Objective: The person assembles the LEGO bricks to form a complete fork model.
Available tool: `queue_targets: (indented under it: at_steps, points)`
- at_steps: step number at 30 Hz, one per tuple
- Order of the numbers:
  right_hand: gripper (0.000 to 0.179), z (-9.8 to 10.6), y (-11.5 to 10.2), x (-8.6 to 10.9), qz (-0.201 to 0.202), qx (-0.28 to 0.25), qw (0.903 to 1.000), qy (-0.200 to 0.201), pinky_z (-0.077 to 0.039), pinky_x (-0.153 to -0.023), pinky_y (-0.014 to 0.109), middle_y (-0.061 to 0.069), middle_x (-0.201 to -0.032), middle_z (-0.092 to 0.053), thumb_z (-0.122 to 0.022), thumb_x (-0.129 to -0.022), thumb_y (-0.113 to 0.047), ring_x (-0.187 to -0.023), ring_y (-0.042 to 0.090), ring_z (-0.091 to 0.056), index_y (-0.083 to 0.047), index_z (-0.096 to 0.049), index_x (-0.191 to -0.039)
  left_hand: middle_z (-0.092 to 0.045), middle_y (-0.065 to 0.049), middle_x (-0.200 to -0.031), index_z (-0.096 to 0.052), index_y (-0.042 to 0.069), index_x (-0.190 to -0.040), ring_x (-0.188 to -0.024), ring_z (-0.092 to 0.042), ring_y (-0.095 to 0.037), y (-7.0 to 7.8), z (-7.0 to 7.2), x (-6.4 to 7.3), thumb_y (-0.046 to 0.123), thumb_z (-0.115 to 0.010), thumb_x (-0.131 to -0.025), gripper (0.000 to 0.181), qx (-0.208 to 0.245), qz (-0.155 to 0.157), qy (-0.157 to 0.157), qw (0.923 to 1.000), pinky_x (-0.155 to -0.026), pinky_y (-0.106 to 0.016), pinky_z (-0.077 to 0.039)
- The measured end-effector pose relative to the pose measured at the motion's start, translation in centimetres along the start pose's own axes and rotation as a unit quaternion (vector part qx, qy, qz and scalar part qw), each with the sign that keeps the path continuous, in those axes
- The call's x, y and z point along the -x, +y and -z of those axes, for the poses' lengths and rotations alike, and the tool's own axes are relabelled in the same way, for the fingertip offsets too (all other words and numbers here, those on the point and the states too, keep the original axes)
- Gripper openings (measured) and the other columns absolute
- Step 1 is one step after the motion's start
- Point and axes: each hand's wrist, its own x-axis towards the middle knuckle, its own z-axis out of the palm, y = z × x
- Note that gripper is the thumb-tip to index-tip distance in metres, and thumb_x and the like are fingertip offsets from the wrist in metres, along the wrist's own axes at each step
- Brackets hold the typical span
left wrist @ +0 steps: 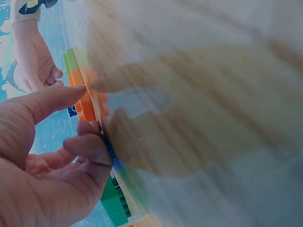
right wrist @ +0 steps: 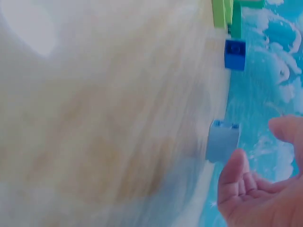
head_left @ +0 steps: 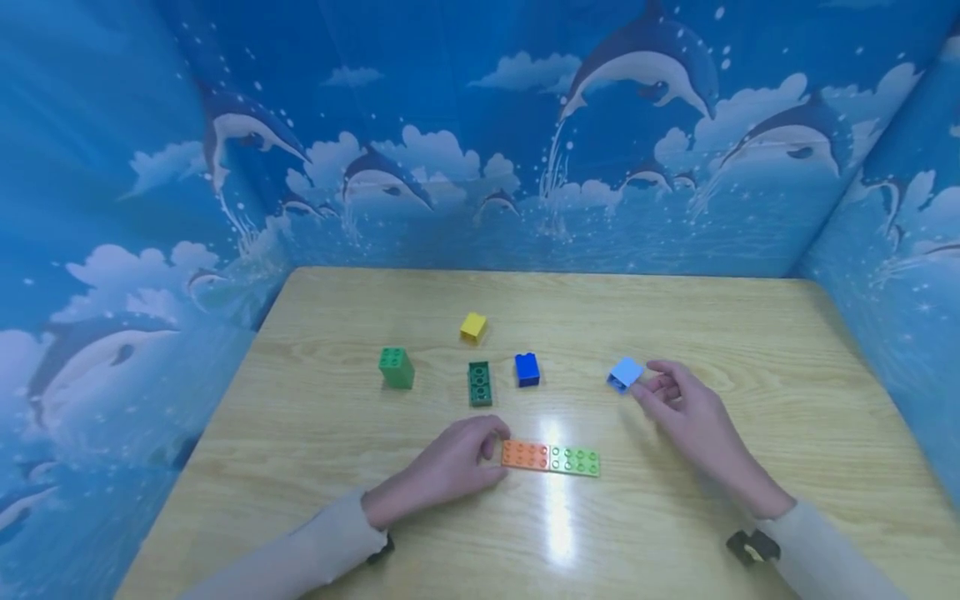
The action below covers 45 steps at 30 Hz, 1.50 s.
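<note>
My left hand (head_left: 457, 457) is at the left end of a flat orange brick (head_left: 525, 455), thumb and curled forefinger at its two near corners. In the left wrist view, the thumb tip overlaps the side of this brick (left wrist: 84, 105). End to end with it lies a flat light green brick (head_left: 575, 461). On the right, my right hand (head_left: 693, 417) is beside a light blue brick (head_left: 625, 374), its thumb tip right at the brick's corner. The right wrist view shows the forefinger held apart from the light blue brick (right wrist: 222, 142).
Behind the flat bricks lie a dark green brick (head_left: 480, 384) on its side and a dark blue brick (head_left: 527, 370). A yellow brick (head_left: 472, 327) sits farther back, and a tall green block (head_left: 397, 368) stands left. Dolphin-printed sheets (head_left: 450, 208) enclose the wooden table (head_left: 360, 308).
</note>
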Motion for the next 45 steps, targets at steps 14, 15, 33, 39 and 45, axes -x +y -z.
queue_targets:
  at_steps: [14, 15, 33, 39, 45]
  points:
    - [0.074, 0.3, 1.3, -2.8, -0.101, 0.000, 0.9927, -0.066, -0.054, -0.088, 0.042, 0.026, -0.131, -0.064, -0.065, -0.108, -0.053, -0.118, 0.039, -0.063, 0.008, -0.052, -0.148, -0.061, 0.008, -0.088, -0.071, 0.006, -0.132, -0.077, -0.057, -0.007, 0.1, 0.1, -0.3, 0.011, -0.090, -0.089, 0.047, -0.008, -0.007, -0.013, 0.9999, -0.069, -0.024, -0.053]
    - [0.072, 0.2, 1.4, -2.9, -0.101, -0.001, 0.9927, -0.066, -0.055, -0.087, 0.041, 0.027, -0.132, -0.065, -0.065, -0.108, -0.053, -0.118, 0.039, -0.063, 0.008, -0.054, -0.146, -0.061, 0.008, -0.088, -0.071, 0.006, -0.131, -0.077, -0.057, -0.007, 0.1, 0.1, -0.3, 0.011, -0.090, -0.089, 0.047, -0.008, -0.006, -0.012, 0.9999, -0.068, -0.024, -0.053]
    - [0.045, -0.7, 0.8, -2.8, -0.072, -0.114, 0.9890, -0.061, -0.059, -0.082, 0.028, 0.021, -0.132, -0.068, -0.071, -0.109, -0.033, -0.117, 0.031, -0.067, 0.001, -0.060, -0.136, -0.062, 0.008, -0.089, -0.072, 0.004, -0.129, -0.078, -0.058, -0.007, -0.4, 0.2, -0.3, 0.012, -0.091, -0.088, 0.046, -0.004, -0.010, -0.008, 0.9999, -0.070, -0.024, -0.055]
    - [0.052, -1.0, 0.9, -2.2, -0.078, -0.129, 0.9866, -0.063, -0.059, -0.082, 0.028, 0.019, -0.132, -0.064, -0.074, -0.107, -0.034, -0.108, 0.023, -0.067, 0.000, -0.056, -0.141, -0.063, 0.009, -0.092, -0.072, 0.004, -0.129, -0.079, -0.060, -0.006, -0.2, 0.0, -0.6, 0.010, -0.091, -0.088, 0.046, 0.006, -0.009, -0.012, 0.9999, -0.071, -0.023, -0.056]
    - [0.055, -1.3, 0.2, -1.0, -0.054, -0.120, 0.9876, -0.086, -0.059, -0.082, 0.028, 0.015, -0.122, -0.066, -0.076, -0.106, -0.027, -0.108, 0.027, -0.069, 0.001, -0.058, -0.149, -0.063, 0.007, -0.091, -0.072, 0.001, -0.128, -0.078, -0.059, -0.006, 0.0, 0.1, -0.4, 0.007, -0.090, -0.087, 0.045, 0.014, -0.018, -0.011, 0.9997, -0.071, -0.023, -0.055]
